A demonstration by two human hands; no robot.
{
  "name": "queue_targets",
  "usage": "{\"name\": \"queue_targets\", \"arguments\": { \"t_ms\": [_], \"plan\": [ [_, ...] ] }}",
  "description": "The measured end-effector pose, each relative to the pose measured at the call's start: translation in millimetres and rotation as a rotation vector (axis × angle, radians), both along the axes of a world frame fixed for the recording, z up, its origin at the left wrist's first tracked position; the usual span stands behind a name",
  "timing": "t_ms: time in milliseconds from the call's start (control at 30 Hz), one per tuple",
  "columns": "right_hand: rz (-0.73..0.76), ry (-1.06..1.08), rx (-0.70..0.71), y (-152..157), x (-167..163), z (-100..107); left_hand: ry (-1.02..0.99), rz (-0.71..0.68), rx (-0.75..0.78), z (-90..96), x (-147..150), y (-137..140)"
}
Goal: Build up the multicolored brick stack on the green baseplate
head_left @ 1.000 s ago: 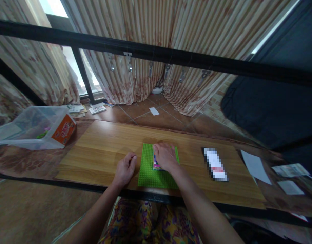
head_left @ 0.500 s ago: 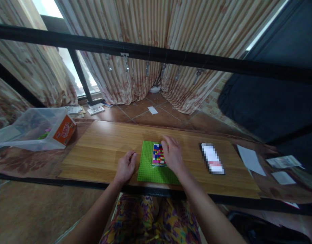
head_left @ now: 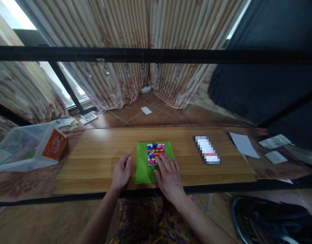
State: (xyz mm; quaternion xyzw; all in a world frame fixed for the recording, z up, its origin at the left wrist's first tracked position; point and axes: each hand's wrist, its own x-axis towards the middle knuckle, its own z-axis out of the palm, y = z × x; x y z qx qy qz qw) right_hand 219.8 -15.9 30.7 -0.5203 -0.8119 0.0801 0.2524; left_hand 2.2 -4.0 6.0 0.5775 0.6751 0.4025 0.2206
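A green studded baseplate [head_left: 143, 174] lies on the wooden board. On it sits a square block of small multicoloured toy bricks [head_left: 152, 152], with rows of blue, red, yellow, pink and white. My right hand [head_left: 170, 174] is open, its fingertips resting on the block's lower right part and covering some of it. To the left of the baseplate, my left hand [head_left: 121, 172] rests with its fingers curled closed. Whatever its fingers hold, if anything, is hidden.
A wooden board [head_left: 95, 162] spans the table. Right of the baseplate lies a phone with a blurred screen [head_left: 207, 150], with white paper [head_left: 244, 145] beyond. A clear plastic bin with an orange label [head_left: 54, 144] stands at far left. A black bar [head_left: 156, 56] crosses ahead.
My right hand has moved from the block's upper right side down toward its near edge, fingers now spread. More of the bricks show. My left hand stays curled beside the baseplate. The view has shifted.
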Motion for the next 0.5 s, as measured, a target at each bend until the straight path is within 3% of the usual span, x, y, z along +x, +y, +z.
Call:
{"name": "queue_targets", "arguments": {
  "t_ms": [267,500],
  "plan": [
    [-0.021,0.115,-0.001,-9.7,-2.1,14.4,-0.314,0.001,-0.021,1.4,-0.3,-7.0],
    [0.122,0.256,0.001,-36.8,-16.1,19.5,-0.349,0.062,-0.062,10.3,9.1,-23.1]
  ]
}}
